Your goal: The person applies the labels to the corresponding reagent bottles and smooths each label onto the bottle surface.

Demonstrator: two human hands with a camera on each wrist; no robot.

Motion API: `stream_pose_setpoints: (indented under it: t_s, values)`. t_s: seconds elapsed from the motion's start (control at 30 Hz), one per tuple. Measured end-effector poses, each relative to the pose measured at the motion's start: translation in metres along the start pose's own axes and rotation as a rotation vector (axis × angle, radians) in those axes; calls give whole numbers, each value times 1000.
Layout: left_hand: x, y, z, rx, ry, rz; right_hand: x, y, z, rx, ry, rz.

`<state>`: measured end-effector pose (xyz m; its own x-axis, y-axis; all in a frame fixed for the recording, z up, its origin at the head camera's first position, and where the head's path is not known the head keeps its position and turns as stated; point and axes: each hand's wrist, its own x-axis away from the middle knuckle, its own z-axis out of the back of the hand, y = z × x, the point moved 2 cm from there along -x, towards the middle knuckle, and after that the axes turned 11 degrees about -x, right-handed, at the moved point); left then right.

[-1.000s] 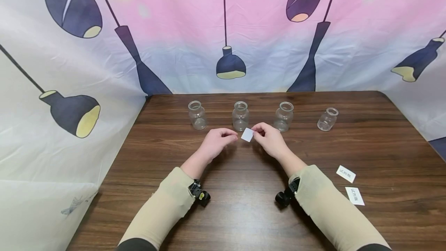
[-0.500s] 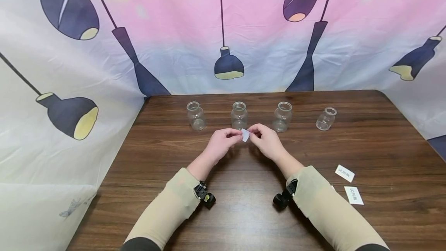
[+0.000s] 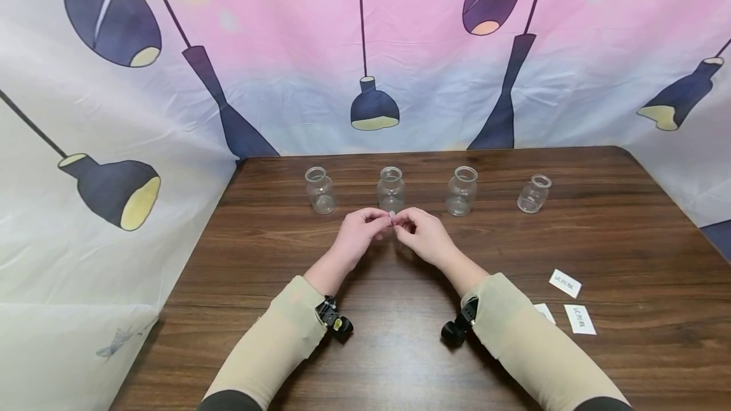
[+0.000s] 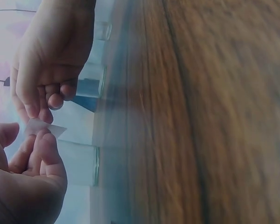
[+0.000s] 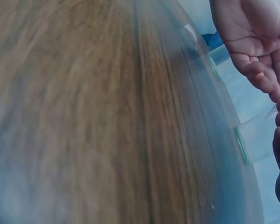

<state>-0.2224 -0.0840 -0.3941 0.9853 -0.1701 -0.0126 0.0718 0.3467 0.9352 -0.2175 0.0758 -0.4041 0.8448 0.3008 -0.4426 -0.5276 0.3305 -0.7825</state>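
Observation:
In the head view my left hand and right hand meet at the middle of the table, fingertips pinching a small white label from both sides. Only a sliver of the label shows there. The left wrist view shows more of the label, bent, with a pointed corner sticking out between the two sets of fingertips. Just behind the hands stands a clear glass jar. At the right wrist view's edge the label is mostly hidden by fingers.
More glass jars stand in the same row: one at the left, one right of centre and a smaller jar farther right. White cards with writing lie by the right forearm, which partly covers one card. A printed cloth hangs behind.
One second ago only my right hand held the label, flat side showing. My left hand has moved right to take hold of it; my right hand has shifted left, and the label is now mostly covered.

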Motion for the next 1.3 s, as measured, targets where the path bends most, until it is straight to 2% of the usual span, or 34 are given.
stream_pose_setpoints:
  t_s: [0.13,0.37,0.57,0.77,0.93,1.1,1.3]
  values:
    - [1,-4,2,9,47,-5,-1,0,-5,2,-22,14]
    - [2,-11,11,-37,105,-9,-4,-2,-7,-8,-36,19]
    - [2,-17,22,-47,142,29,-9,2,-7,-52,-14,-86]
    - [3,-21,32,-33,169,34,-17,3,-14,-127,-55,-210]
    - [4,-25,41,-46,192,53,-28,-3,-24,-124,-103,-238]
    - [5,-29,53,-46,197,73,-37,-8,-34,-125,-114,-249]
    - [22,-5,63,-71,218,49,-48,-12,-48,-133,-128,-232]
